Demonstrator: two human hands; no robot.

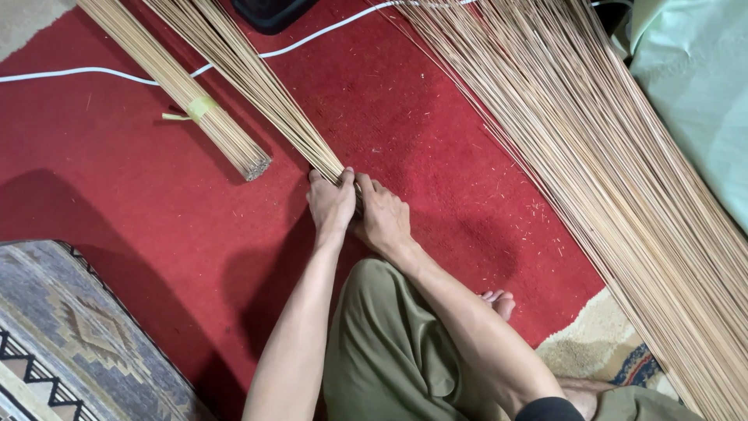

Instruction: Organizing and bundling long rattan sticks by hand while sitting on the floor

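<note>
Patterned grey woven cushion (70,335) at lower left; red carpet (140,203) bears one tied bundle of thin tan sticks (187,101), finished by the look of its yellow band. Left hand (331,204) and right hand (383,218) both clasp a loose untied stick bundle (257,86) at its base. Large spread pile of tan sticks (592,156) at right remains unbundled

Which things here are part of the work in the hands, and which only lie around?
In use:
- left hand and right hand, both gripping the loose stick bundle

Lying about:
- tied stick bundle with yellow band
- big spread of sticks
- white cable
- patterned cushion
- red carpet
</note>
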